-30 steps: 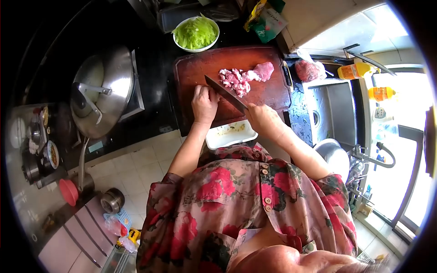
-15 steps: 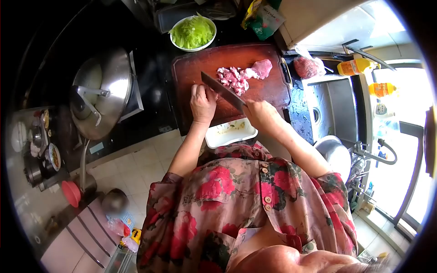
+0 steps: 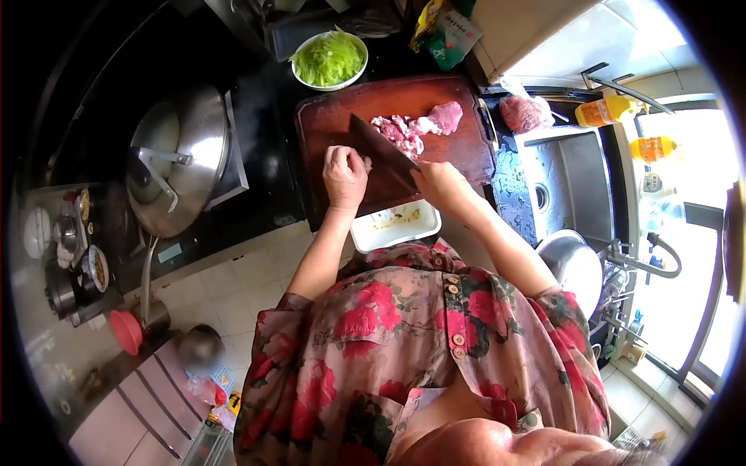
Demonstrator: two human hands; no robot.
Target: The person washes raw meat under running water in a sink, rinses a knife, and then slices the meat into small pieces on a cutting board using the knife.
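My right hand (image 3: 441,185) is closed round the handle of a cleaver (image 3: 382,151), whose dark blade slants across the wooden cutting board (image 3: 458,159). On the board, just beyond the blade, lie small pieces of raw meat (image 3: 400,133) and a larger pink chunk (image 3: 445,117). My left hand (image 3: 345,175) rests at the board's near left part, beside the blade, with its fingers curled in; what they hold, if anything, is hidden. Between my body and the board's near edge is a white rectangular dish (image 3: 396,227) with some bits in it.
A bowl of shredded green vegetable (image 3: 329,60) stands behind the board. To the left, a lidded wok (image 3: 190,167) sits on the stove. At right are bagged meat (image 3: 524,114), a steel sink (image 3: 579,182), a metal basin (image 3: 571,268) and yellow bottles (image 3: 610,111).
The cleaver's blade has tilted and shows more of its broad side, covering some of the meat pieces. My left hand stays nearly in place, its fingers still curled.
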